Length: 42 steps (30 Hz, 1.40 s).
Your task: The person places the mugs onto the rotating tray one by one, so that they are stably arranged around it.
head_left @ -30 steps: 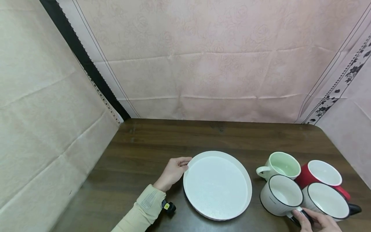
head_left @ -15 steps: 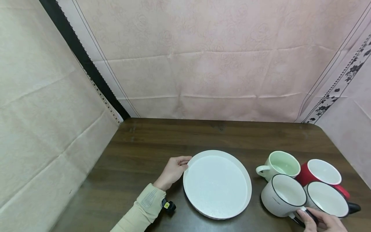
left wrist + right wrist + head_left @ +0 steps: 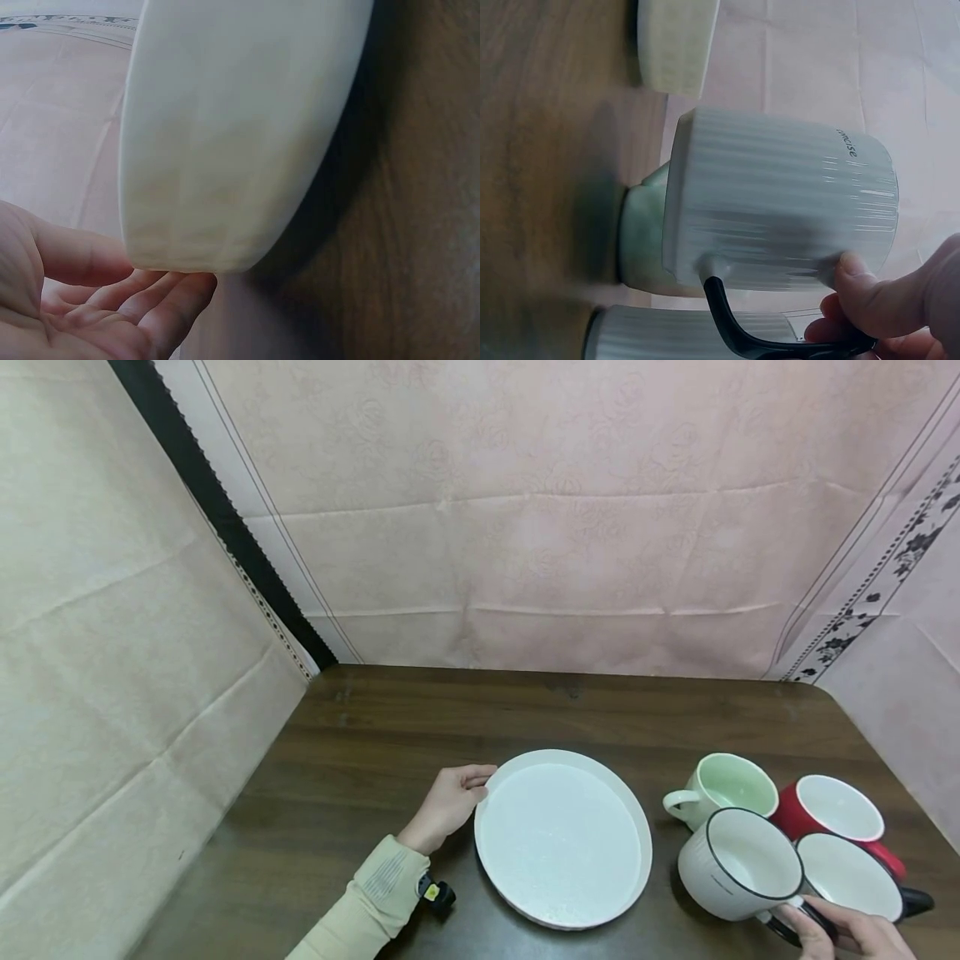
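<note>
My right hand [image 3: 847, 935] pinches the black handle of a white ribbed mug [image 3: 738, 872] with a black rim. Its base hangs off the tabletop in the right wrist view, where small lettering reads "concise" near the rim. At the left edge of a round white dish [image 3: 562, 839], my left hand [image 3: 442, 808] touches the rim with thumb and fingertips, fingers mostly extended. A faceted side wall shows on the dish [image 3: 225, 150] in the left wrist view. A second black-rimmed white mug [image 3: 847, 877] stands just right of the held one.
Behind the held mug stand a pale green mug [image 3: 731, 781] and a red mug [image 3: 795, 817] with a white inside. All are on a dark wooden table [image 3: 465, 710]. Pale patterned cloth [image 3: 525, 527] rises beyond its back edge and at both sides.
The white mug has risen and shifted slightly right in my right hand, now overlapping more of the neighbouring white mug. My left hand and the dish have stayed put.
</note>
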{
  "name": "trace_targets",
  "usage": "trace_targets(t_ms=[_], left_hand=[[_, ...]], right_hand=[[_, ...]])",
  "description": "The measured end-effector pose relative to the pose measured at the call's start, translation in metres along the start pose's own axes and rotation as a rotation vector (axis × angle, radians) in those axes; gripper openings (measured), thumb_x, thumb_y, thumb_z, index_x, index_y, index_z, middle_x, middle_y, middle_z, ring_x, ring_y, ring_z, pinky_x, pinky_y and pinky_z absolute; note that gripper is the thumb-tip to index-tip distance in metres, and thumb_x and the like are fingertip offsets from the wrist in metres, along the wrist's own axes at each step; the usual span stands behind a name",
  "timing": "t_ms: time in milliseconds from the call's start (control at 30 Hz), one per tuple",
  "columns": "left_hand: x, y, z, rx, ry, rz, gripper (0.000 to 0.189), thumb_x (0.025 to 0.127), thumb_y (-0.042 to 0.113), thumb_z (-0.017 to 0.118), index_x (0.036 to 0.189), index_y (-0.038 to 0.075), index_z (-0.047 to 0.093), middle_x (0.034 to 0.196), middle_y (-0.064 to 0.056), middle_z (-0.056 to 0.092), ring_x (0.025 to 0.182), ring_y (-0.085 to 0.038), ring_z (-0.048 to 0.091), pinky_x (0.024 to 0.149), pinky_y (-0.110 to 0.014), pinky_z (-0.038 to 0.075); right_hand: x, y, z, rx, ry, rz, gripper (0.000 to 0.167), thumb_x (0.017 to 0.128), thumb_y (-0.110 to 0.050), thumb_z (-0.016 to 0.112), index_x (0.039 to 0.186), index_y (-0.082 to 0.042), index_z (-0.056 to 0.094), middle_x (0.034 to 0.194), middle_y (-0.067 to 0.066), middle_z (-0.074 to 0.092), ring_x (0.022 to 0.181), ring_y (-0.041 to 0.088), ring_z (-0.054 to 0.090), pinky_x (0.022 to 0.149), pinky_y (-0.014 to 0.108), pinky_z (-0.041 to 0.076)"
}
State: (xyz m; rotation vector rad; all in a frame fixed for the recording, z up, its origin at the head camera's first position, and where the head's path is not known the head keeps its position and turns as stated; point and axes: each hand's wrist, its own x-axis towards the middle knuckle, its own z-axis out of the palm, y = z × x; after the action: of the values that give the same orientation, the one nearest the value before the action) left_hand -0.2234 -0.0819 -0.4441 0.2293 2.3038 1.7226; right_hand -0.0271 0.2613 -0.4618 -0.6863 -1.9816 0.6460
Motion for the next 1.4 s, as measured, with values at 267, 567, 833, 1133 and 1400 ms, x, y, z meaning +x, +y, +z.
trace_targets(t_ms=[267, 567, 833, 1133, 1400], left_hand=[[-0.001, -0.001, 0.0, 0.002, 0.001, -0.005, 0.032, 0.097, -0.002, 0.05, 0.128, -0.002, 0.061, 0.122, -0.017, 0.063, 0.112, -0.027, 0.061, 0.09, -0.037, 0.052], [0.0, -0.003, 0.001, 0.018, 0.009, -0.014, 0.032, 0.097, -0.001, 0.051, 0.127, 0.0, 0.062, 0.121, -0.015, 0.065, 0.11, -0.024, 0.062, 0.089, -0.035, 0.053], [0.0, -0.003, 0.001, 0.019, 0.014, -0.031, 0.031, 0.098, 0.001, 0.051, 0.127, 0.001, 0.062, 0.12, -0.013, 0.065, 0.109, -0.023, 0.063, 0.089, -0.036, 0.053], [0.001, -0.002, 0.001, 0.026, 0.021, -0.028, 0.031, 0.098, 0.001, 0.051, 0.127, 0.001, 0.062, 0.121, -0.014, 0.065, 0.11, -0.024, 0.062, 0.09, -0.037, 0.052], [0.002, -0.002, 0.001, 0.027, 0.02, -0.032, 0.031, 0.098, 0.001, 0.052, 0.127, 0.002, 0.062, 0.122, -0.014, 0.065, 0.11, -0.024, 0.063, 0.09, -0.038, 0.052]], right_hand=[[0.003, -0.012, -0.002, 0.032, 0.035, 0.015, 0.034, 0.079, -0.012, 0.082, 0.106, 0.004, 0.071, 0.091, 0.004, 0.066, 0.085, -0.018, 0.037, 0.072, -0.003, 0.03], [0.011, -0.036, -0.01, 0.04, -0.018, -0.026, 0.029, 0.076, 0.002, 0.08, 0.102, 0.012, 0.069, 0.089, -0.004, 0.065, 0.087, -0.023, 0.033, 0.07, -0.007, 0.026], [0.014, -0.044, -0.011, 0.005, -0.07, 0.025, 0.027, 0.082, -0.006, 0.077, 0.103, 0.01, 0.07, 0.1, 0.025, 0.066, 0.089, -0.021, 0.031, 0.072, -0.005, 0.025], [0.039, -0.027, -0.013, 0.037, -0.315, -0.13, 0.022, 0.078, 0.0, 0.076, 0.097, 0.009, 0.071, 0.095, 0.027, 0.069, 0.08, -0.028, 0.036, 0.061, -0.005, 0.031], [0.067, -0.009, -0.015, 0.011, -0.794, -0.286, 0.018, 0.081, -0.003, 0.075, 0.098, 0.005, 0.072, 0.078, 0.008, 0.071, 0.059, -0.002, 0.057, 0.05, 0.012, 0.048]])
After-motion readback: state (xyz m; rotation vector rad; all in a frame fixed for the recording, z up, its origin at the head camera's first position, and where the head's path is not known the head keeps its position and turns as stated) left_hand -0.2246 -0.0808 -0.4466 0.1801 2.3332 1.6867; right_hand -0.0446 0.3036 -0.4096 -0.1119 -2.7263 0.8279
